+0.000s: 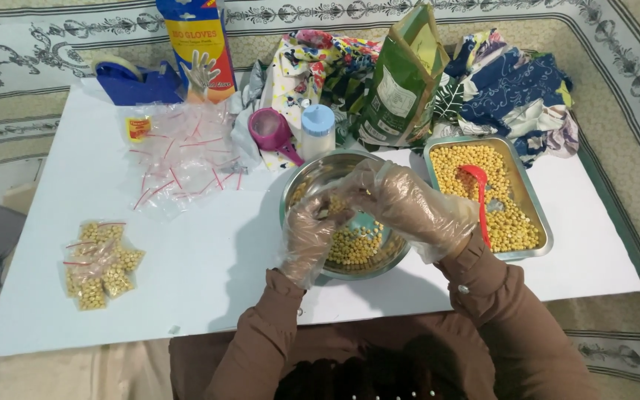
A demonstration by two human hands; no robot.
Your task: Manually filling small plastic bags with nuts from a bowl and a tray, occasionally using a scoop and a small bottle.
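Scanning from the left, we see small filled bags [102, 263] of yellow beans, then crinkly empty zip bags [187, 152] on the white board [209, 267]. Our gloved left hand [311, 233] and right hand [401, 201] curl over the round steel bowl [312, 178] of beans, pinching something we cannot make out. Just right sits a rectangular steel tray [538, 215] of beans with a red scoop [477, 194].

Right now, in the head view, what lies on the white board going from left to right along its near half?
Filled bags of yellow beans → left hand over the steel bowl → right hand → red spoon in the steel tray of beans.
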